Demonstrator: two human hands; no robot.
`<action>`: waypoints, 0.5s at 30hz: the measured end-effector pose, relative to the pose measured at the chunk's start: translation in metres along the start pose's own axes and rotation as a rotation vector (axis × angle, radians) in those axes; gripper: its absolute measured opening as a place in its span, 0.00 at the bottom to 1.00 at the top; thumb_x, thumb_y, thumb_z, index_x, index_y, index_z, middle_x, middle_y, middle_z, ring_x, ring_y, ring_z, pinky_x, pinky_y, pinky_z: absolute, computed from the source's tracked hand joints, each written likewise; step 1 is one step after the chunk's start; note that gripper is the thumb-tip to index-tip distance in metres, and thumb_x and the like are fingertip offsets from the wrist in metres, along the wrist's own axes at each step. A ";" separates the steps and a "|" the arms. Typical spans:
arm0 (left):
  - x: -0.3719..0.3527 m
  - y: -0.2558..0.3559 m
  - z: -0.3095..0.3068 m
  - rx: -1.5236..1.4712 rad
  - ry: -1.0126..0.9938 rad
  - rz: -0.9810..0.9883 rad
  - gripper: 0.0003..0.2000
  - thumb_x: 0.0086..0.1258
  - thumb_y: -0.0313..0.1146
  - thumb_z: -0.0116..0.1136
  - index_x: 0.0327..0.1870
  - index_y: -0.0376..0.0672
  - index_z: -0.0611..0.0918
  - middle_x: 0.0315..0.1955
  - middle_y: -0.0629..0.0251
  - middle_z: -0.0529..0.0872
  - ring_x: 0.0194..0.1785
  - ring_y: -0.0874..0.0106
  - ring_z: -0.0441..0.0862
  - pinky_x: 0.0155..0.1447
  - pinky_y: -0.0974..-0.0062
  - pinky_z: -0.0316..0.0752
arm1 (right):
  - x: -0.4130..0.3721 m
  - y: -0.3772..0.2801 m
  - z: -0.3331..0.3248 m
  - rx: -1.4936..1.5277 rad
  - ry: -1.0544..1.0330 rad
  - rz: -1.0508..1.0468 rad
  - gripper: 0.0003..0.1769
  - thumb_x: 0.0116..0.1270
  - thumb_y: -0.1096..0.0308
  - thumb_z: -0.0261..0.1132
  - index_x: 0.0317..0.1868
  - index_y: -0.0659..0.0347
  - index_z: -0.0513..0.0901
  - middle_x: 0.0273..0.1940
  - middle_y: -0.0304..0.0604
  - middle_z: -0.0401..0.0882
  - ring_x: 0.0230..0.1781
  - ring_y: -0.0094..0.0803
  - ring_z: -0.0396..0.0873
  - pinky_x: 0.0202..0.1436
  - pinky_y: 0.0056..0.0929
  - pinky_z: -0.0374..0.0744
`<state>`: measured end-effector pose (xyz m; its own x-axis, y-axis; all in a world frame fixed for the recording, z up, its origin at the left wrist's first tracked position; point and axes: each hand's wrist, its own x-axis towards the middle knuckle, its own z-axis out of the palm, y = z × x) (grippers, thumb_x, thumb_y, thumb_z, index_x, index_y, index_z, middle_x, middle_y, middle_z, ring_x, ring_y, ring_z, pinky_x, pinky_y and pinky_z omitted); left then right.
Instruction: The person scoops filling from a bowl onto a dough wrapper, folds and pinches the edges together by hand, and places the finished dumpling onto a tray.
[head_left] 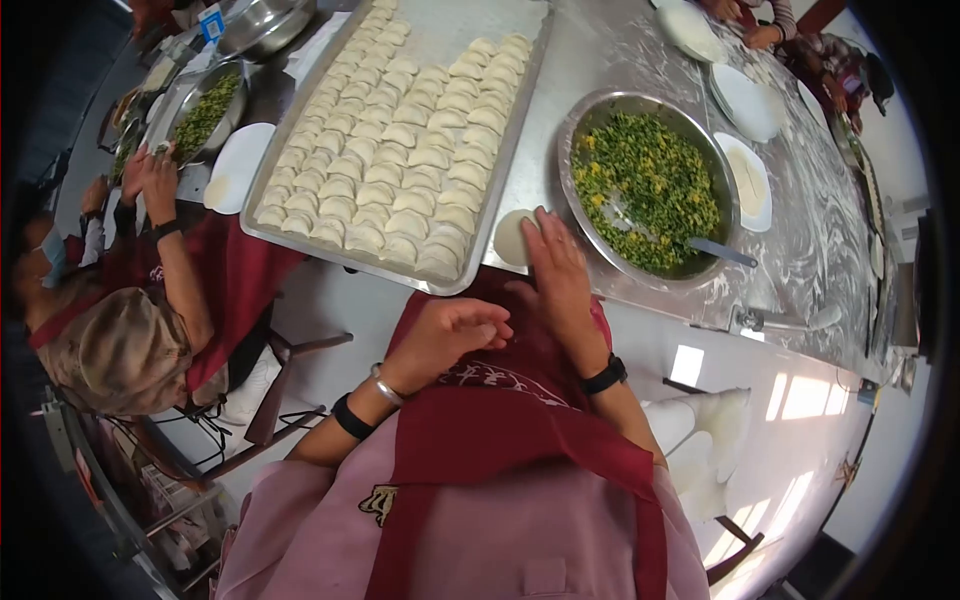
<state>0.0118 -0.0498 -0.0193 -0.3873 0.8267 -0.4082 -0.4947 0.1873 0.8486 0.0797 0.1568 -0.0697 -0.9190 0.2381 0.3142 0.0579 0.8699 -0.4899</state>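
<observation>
My right hand reaches to the table edge with its fingers stretched out. Its fingertips touch the side of a round dough wrapper lying flat on the metal table. My left hand hovers in front of my red apron, loosely cupped, and nothing shows in it. Beside the wrapper on the left, a large metal tray carries rows of folded dumplings. On the right stands a steel bowl of chopped green and yellow filling, with a spoon resting in it.
White plates with wrappers stand right of the bowl on the flour-dusted table. At left, a co-worker's hands work near another filling bowl and a white plate. More people are at the far right; a stool stands at left.
</observation>
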 end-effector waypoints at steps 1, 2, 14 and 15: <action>0.002 -0.007 0.000 -0.020 -0.014 -0.014 0.15 0.77 0.27 0.56 0.60 0.31 0.80 0.49 0.54 0.88 0.52 0.68 0.87 0.61 0.70 0.81 | 0.007 -0.004 0.002 -0.017 -0.045 0.003 0.51 0.51 0.65 0.80 0.75 0.57 0.66 0.76 0.54 0.62 0.77 0.54 0.60 0.76 0.50 0.63; 0.005 -0.013 -0.001 -0.036 -0.024 -0.018 0.15 0.78 0.28 0.56 0.61 0.31 0.79 0.50 0.55 0.88 0.53 0.68 0.87 0.62 0.70 0.81 | 0.012 -0.006 0.004 -0.045 -0.065 0.003 0.50 0.50 0.65 0.80 0.74 0.58 0.66 0.75 0.54 0.63 0.77 0.54 0.61 0.76 0.50 0.63; 0.019 -0.022 -0.001 -0.251 -0.076 -0.153 0.23 0.81 0.38 0.54 0.67 0.29 0.71 0.59 0.48 0.81 0.62 0.62 0.82 0.69 0.64 0.77 | 0.004 -0.008 0.008 0.131 0.099 -0.142 0.19 0.58 0.79 0.67 0.52 0.64 0.84 0.54 0.50 0.86 0.60 0.50 0.81 0.66 0.44 0.77; 0.018 -0.020 -0.001 -0.274 -0.084 -0.178 0.24 0.82 0.39 0.53 0.68 0.29 0.70 0.60 0.48 0.80 0.62 0.61 0.81 0.70 0.63 0.77 | 0.004 -0.010 0.009 0.230 0.108 -0.082 0.17 0.60 0.79 0.66 0.51 0.64 0.85 0.53 0.50 0.86 0.59 0.49 0.82 0.65 0.44 0.78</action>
<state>0.0140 -0.0395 -0.0443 -0.2160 0.8369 -0.5030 -0.7440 0.1925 0.6398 0.0723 0.1452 -0.0705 -0.8695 0.2261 0.4391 -0.1167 0.7698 -0.6275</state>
